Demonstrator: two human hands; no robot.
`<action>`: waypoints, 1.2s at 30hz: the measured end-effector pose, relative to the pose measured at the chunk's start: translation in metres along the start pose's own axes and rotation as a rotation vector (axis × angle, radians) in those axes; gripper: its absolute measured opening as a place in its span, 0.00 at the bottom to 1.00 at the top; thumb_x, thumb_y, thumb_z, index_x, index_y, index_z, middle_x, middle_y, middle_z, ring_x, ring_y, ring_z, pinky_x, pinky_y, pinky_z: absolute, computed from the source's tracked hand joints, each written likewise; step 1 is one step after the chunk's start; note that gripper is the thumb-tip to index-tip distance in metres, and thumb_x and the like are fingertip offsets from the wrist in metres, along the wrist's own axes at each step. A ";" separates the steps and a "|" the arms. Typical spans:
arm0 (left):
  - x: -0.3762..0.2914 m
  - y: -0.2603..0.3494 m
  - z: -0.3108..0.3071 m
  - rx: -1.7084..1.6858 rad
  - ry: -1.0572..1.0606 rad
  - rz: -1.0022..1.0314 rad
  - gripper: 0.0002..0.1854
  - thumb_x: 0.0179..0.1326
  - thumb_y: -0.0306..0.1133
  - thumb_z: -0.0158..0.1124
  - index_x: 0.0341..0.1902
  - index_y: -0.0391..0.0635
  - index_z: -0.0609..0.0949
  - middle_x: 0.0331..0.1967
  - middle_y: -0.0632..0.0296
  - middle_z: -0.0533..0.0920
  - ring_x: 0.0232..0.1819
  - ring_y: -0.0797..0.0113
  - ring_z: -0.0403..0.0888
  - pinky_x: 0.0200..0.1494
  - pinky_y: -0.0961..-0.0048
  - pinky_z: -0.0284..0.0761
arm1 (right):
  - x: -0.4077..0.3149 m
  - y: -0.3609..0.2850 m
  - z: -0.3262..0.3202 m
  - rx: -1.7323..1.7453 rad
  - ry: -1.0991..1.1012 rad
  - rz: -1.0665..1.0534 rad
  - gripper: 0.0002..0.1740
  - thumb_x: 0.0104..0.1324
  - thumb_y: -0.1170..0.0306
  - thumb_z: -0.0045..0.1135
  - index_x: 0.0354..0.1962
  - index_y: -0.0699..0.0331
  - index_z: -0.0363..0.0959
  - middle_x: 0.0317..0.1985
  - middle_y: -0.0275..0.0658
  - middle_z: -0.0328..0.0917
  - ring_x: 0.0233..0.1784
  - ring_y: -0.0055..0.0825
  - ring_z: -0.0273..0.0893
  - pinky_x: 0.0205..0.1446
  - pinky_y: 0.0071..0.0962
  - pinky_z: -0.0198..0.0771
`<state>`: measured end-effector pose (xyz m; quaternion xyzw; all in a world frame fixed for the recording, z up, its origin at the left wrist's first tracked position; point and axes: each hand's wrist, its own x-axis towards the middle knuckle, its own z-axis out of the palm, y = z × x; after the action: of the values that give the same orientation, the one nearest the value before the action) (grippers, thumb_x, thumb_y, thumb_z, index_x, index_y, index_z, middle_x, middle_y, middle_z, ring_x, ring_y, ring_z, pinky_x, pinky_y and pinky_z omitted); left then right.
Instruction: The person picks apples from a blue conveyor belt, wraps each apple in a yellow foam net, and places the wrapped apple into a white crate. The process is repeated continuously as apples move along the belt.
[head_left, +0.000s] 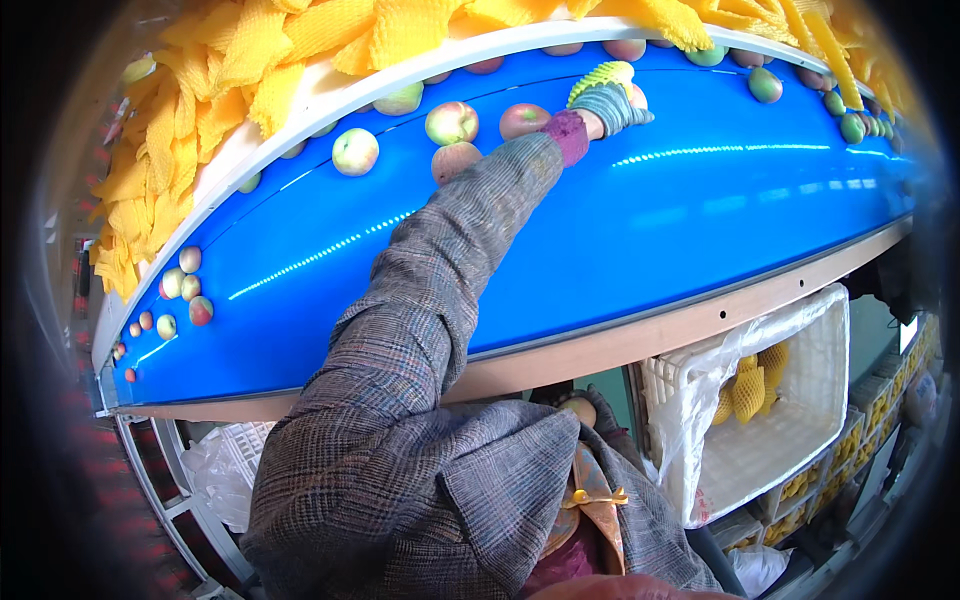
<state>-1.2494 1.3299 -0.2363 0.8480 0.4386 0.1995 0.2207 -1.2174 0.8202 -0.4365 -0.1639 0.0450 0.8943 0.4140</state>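
My left hand, in a grey knit glove, reaches far over the blue conveyor belt. A yellow-green foam net covers its finger side, and its fingers and thumb are around a partly hidden apple. Close by on the belt lie a reddish apple, a green-and-red apple and a pale apple. Low beside my body, below the belt's edge, my right hand, in a dark glove, holds another apple; my jacket partly hides it.
Yellow foam nets are heaped behind the belt's white rail. A white plastic crate, lined with clear film, stands below the belt at right with several netted fruits. More filled crates stand beyond it. Apples also lie at both belt ends.
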 end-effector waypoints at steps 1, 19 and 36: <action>-0.035 0.011 0.004 -0.094 0.061 0.111 0.36 0.42 0.55 0.71 0.51 0.42 0.75 0.48 0.48 0.79 0.50 0.50 0.77 0.52 0.62 0.72 | -0.001 0.000 -0.001 0.006 -0.007 -0.002 0.47 0.58 0.42 0.54 0.64 0.62 0.52 0.58 0.57 0.66 0.50 0.62 0.72 0.54 0.56 0.70; -0.327 0.087 0.001 -0.070 -0.193 0.595 0.34 0.55 0.49 0.66 0.62 0.46 0.70 0.57 0.58 0.75 0.58 0.60 0.72 0.61 0.64 0.67 | 0.003 0.014 -0.022 0.177 -0.127 -0.212 0.43 0.62 0.45 0.50 0.66 0.60 0.49 0.58 0.54 0.67 0.46 0.65 0.73 0.50 0.59 0.70; -0.148 -0.039 -0.032 0.147 0.114 -0.138 0.33 0.49 0.49 0.73 0.56 0.43 0.76 0.48 0.58 0.81 0.49 0.63 0.79 0.52 0.69 0.73 | 0.086 -0.021 -0.040 0.130 0.413 -0.179 0.38 0.60 0.44 0.56 0.60 0.61 0.63 0.55 0.49 0.71 0.52 0.50 0.74 0.51 0.52 0.73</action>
<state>-1.3713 1.2334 -0.2533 0.8170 0.5212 0.1991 0.1457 -1.2430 0.8874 -0.5017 -0.3198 0.1715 0.7966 0.4836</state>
